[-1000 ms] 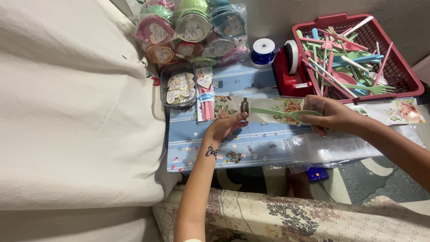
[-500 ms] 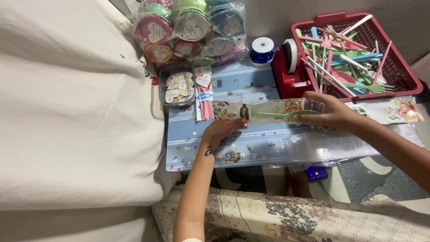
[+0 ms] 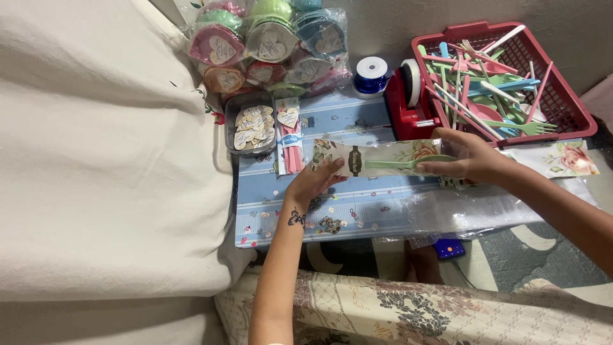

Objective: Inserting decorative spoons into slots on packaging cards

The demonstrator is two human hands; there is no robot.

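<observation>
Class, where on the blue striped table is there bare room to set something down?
Free: the blue striped table between the pink packet and red tape dispenser, and the front strip below the left hand. Crowded: the back left corner and the red basket.

Soft, even indoor light from above, with faint shadows, mild glare on the clear plastic wrap [image 3: 472, 207], sharp focus throughout, and slight wide-angle stretching at the edges.

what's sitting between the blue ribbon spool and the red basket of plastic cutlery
A red tape dispenser stands between the blue ribbon spool and the red basket, close against the basket's left wall, as the head view shows.
</observation>
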